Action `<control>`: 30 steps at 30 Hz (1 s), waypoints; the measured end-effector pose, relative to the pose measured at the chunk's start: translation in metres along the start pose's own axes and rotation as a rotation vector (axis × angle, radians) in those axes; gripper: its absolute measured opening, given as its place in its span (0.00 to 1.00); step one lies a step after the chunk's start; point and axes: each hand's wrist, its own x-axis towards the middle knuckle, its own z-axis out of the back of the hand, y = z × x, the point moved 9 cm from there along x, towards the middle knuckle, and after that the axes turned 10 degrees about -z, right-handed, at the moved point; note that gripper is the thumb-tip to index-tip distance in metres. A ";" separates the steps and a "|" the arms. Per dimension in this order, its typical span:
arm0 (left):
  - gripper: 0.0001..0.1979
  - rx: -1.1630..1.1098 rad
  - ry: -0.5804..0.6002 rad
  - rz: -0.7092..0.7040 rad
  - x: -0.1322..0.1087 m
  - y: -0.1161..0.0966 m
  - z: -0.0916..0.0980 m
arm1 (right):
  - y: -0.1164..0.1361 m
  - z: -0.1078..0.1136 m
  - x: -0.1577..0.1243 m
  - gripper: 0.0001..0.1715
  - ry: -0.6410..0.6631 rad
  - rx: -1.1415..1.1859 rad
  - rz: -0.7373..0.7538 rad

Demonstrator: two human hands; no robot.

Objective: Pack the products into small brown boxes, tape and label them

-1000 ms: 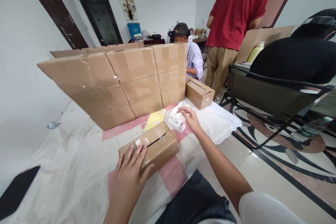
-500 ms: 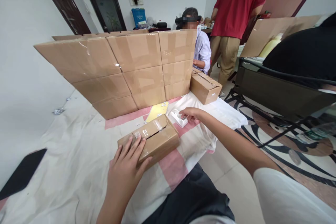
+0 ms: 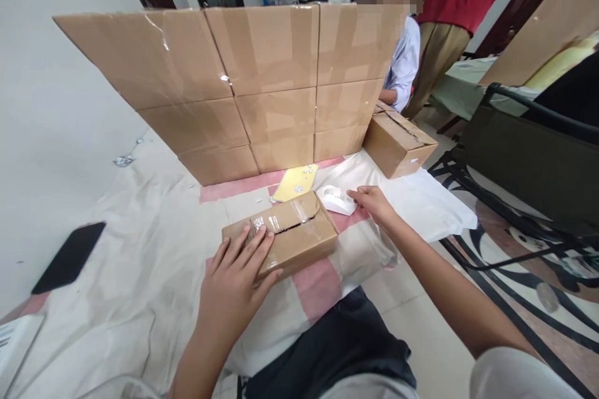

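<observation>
Here is the small brown carton (image 3: pixel 285 235), lying flat on the pale cloth (image 3: pixel 154 249) right in front of the person, and the left hand (image 3: pixel 238 277) has it covered! Palm down, fingers spread over the near-left end of the top, thumb along the near side: a press, not a clasp. The carton's long axis slants from near left to far right, and a dark split runs lengthwise along the top, past those fingertips.

Now over to the white dispenser (image 3: pixel 336 201), just beyond the carton's far-right end, its own length slanting the other way, its near end toward the right. The right hand (image 3: pixel 374 204) is clearly the nearer one, coming in from the right with thumb and forefinger drawn together at that end. Are they pinching something? Cannot tell; the tips are too small to read. From that hand, the dispenser lies immediately left, the carton further left and nearer the body.

Further out, a yellow card (image 3: pixel 296 182) lies between the carton and a tall stack of boxes (image 3: pixel 276 115). Another carton (image 3: pixel 397 140) sits right of the stack, and a co-worker's pale sleeve (image 3: pixel 409 62) shows behind.
</observation>
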 end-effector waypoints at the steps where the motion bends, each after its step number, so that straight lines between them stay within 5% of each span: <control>1: 0.28 -0.007 0.001 0.003 0.000 0.000 0.000 | -0.002 0.000 -0.002 0.36 0.006 0.014 0.013; 17: 0.32 -0.066 -0.018 0.023 0.000 0.005 -0.001 | -0.018 -0.017 0.022 0.36 0.555 0.105 -0.255; 30: 0.32 -0.060 -0.006 0.039 0.005 0.008 -0.003 | -0.027 -0.008 0.020 0.33 0.708 0.183 0.014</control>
